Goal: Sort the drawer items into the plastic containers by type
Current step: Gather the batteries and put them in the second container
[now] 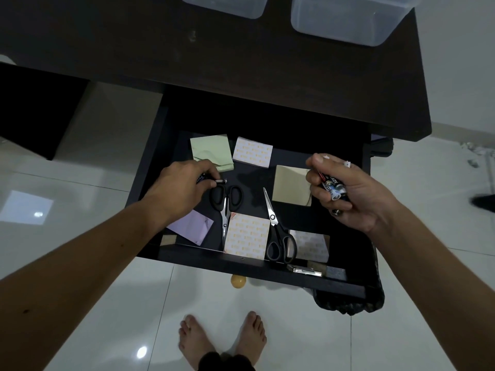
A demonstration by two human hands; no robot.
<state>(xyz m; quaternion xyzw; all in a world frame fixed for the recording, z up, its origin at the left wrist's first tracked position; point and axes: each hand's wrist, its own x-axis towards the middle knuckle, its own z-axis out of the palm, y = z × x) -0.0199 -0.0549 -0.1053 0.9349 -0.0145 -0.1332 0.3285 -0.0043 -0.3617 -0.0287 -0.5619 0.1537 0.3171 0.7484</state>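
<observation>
Black scissors [226, 203] and sticky notes [246, 235] surround both battery-holding hands.

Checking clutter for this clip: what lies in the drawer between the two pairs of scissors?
Head view: a patterned note pad lies between the left scissors and the right scissors; above it, bare drawer floor.

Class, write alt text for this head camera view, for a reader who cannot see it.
Over an open dark drawer, the left hand grips one battery while the right hand holds a bunch of batteries. Two pairs of scissors and several sticky note pads lie inside; two clear plastic containers stand on the desk above.
</observation>
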